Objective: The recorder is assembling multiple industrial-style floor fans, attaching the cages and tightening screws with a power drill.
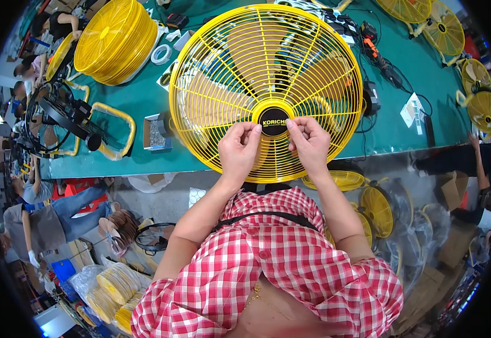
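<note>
A large round fan with a yellow wire grille (201, 73) lies on the green table in front of me, brown blades showing through the wires. At its hub sits a round black label (274, 125) with yellow lettering. My left hand (238, 153) is closed, thumb and fingertips pinching at the label's left edge. On the opposite edge, my right hand (312, 147) has its thumb and curled fingers pinched in the same way. The fingertips partly cover the label's sides, so how firmly it is attached cannot be made out.
Left on the green table (183, 158) are stacked yellow grilles (116, 45), a tape roll (161, 54), a small box of parts (156, 132) and a black fan on a yellow stand (122, 132). A power tool (370, 49) with cords lies right. Other people work at the far left and right.
</note>
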Motion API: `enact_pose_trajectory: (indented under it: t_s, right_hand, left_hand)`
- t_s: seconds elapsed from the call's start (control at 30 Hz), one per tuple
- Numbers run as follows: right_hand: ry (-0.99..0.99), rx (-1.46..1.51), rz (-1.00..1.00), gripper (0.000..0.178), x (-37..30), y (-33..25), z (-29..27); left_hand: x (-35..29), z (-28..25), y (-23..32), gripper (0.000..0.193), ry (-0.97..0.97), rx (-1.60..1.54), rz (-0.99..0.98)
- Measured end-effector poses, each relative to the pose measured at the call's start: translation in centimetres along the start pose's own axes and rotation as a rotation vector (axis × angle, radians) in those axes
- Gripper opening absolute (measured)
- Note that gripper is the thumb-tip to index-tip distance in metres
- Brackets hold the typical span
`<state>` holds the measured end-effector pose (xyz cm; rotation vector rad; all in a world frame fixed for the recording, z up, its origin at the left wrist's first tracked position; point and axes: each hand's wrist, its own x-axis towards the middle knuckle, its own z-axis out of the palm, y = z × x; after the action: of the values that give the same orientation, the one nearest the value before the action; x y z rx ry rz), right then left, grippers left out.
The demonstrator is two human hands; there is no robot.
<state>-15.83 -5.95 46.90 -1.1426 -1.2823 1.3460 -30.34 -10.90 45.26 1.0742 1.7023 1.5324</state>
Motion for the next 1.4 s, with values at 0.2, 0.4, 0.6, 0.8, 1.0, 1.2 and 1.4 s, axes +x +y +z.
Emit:
enact_pose_trajectory:
  t_s: [0.2,0.4,0.6,0.8,1.0,1.2,1.4]
  right_hand:
    - [-0.004,-0.025,0.018,0.013,-0.2,-0.5,0.0]
    - [0.004,-0.078,-0.016,0.012,-0.3,-0.4,0.2]
    - [0.075,-0.629,-0.372,0.018,0.5,-0.9,0.0]
    - [0.254,-0.745,-0.595,0.027,4.4,-6.9,-3.4]
    - [0.249,-0.546,-0.724,0.024,16.3,-9.2,-5.9]
    - [-0.088,-0.525,-0.390,0.033,15.3,-9.8,-6.9]
    - [-0.268,-0.377,-0.715,0.019,12.1,-11.3,-9.4]
  left_hand:
    - [-0.1,0.0,-0.1,0.013,0.016,0.038,0.058]
    - [-0.1,0.1,0.1,0.012,0.017,0.047,0.078]
    - [0.3,0.0,1.2,0.017,0.018,0.285,0.224]
    - [-0.4,-2.2,0.6,0.030,0.124,0.422,0.324]
    - [-2.3,1.9,-3.0,0.022,-0.483,0.383,1.040]
    - [-1.9,3.4,-7.2,0.026,-0.392,0.509,1.227]
    - [-0.8,3.8,-9.3,0.013,-0.531,0.675,1.156]
